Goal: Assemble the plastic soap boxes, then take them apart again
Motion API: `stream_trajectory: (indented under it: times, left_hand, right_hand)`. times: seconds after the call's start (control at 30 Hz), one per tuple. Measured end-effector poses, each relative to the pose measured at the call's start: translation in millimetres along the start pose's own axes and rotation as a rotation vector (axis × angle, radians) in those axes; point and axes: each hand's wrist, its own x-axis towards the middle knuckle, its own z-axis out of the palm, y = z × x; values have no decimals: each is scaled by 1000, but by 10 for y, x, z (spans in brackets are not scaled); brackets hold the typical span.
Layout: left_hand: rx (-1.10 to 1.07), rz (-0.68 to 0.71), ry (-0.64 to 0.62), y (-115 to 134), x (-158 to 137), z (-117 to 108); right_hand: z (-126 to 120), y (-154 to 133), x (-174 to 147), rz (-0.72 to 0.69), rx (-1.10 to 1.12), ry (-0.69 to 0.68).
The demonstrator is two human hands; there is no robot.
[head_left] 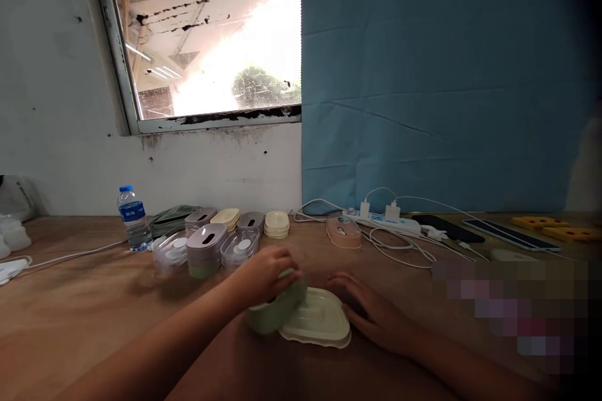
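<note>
My left hand (273,272) grips a green plastic container (275,313) from above, its fingers bent over the rim. The container is tilted and a little blurred, just above the table. Right beside it lies a pale cream lid (317,316), flat on the brown table and partly overlapped by the container. My right hand (367,313) rests at the lid's right edge with fingers stretched out and somewhat apart, holding nothing.
Grey-mauve lidded boxes (207,244), clear round containers (239,247) and stacked cream lids (276,223) stand toward the wall. A water bottle (134,219) is at left. Behind my right hand are a peach box (343,232), a power strip (385,220), cables and phones (449,227).
</note>
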Motion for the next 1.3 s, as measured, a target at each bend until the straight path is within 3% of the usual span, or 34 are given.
stream_trajectory:
  times: [0.13,0.27,0.4,0.5,0.63,0.73,0.87,1.1,1.3]
  left_hand:
    - [-61,-85,-114,183,-413,116]
    - [-134,-115,-169,233,-573,165]
    - [-177,-162,-191,172,-594,168]
    - [-166,-180,-136,125,-578,164]
    - [-125,-75,-53,126,-488,224]
    - [-103,-12,-88,170,-409,323]
    - [-141,8,-67,222,-387,428]
    - [-205,85,-101,204,-456,490]
    - [-238,109,-101,185,-446,491]
  right_hand:
    - [-21,-31,6,-36,21,-2]
    - [-45,-78,8,-70,19,-14]
    - [-45,-90,15,-80,21,-17]
    - [-5,-41,7,-58,36,21]
    - [46,54,-41,9,67,128]
    - [19,78,-82,-69,75,154]
    - [-39,22,-83,-188,48,34]
    - [-55,-51,-35,-77,-5,-238]
    - [-77,-54,-44,-7,53,-296]
